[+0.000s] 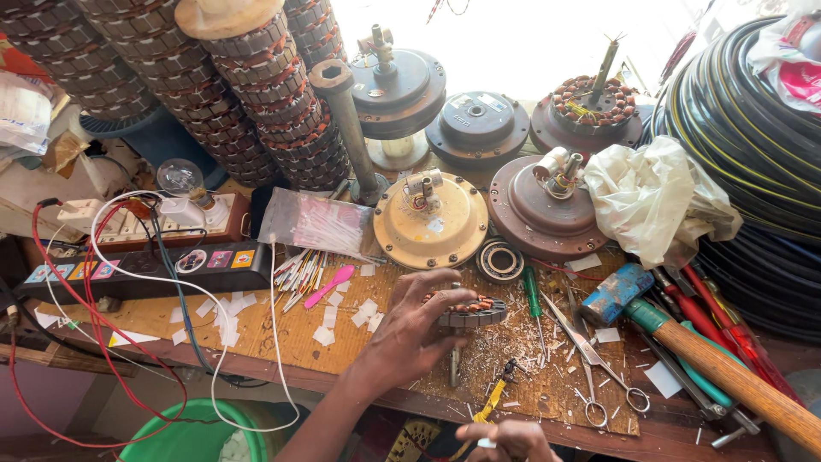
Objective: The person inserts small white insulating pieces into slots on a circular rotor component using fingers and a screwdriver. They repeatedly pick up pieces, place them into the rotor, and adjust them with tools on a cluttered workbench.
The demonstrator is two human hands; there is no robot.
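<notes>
Nearest me, my right hand (506,441) sits at the bottom edge at six o'clock, fingers curled; whether it pinches anything I cannot tell, though a yellow-handled tool (491,402) lies just above it. Up at eleven o'clock from it, my left hand (415,329) wraps the wound motor core (473,311), fingers spread round its left rim, thumb on top. So the core lies toward three o'clock from those fingers, and the left hand is clearly the nearer one. It is a flat ring lying level, grey steel with copper-coloured coils around it. Beyond at twelve o'clock rests a bearing ring (499,259), then the cream fan housing (430,221) farther back.
</notes>
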